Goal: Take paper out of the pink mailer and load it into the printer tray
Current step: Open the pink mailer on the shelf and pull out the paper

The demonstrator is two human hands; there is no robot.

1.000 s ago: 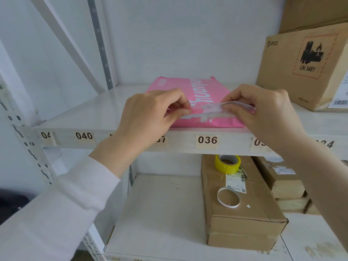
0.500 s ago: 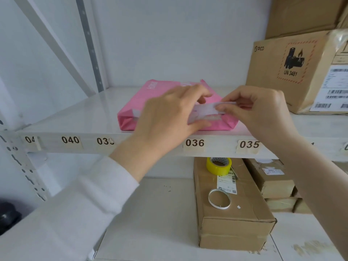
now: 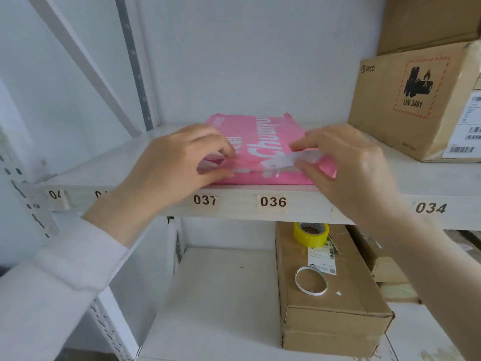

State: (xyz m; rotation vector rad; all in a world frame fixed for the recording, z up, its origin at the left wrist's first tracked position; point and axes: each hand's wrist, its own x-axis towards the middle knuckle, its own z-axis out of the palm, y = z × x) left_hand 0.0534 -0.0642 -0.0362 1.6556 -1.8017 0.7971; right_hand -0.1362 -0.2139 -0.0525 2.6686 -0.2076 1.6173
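Head view: the left hand, in a white sleeve, rests on the near-left corner of the pink mailer, fingers curled and pinching its edge. The mailer lies flat at the front of the upper shelf, above labels 037 and 036, between the hands. The right hand pinches a pale strip at the mailer's near-right edge. Farther right on that shelf stands a cardboard box.

Single head view; faces forward, slightly down; close to shelf.
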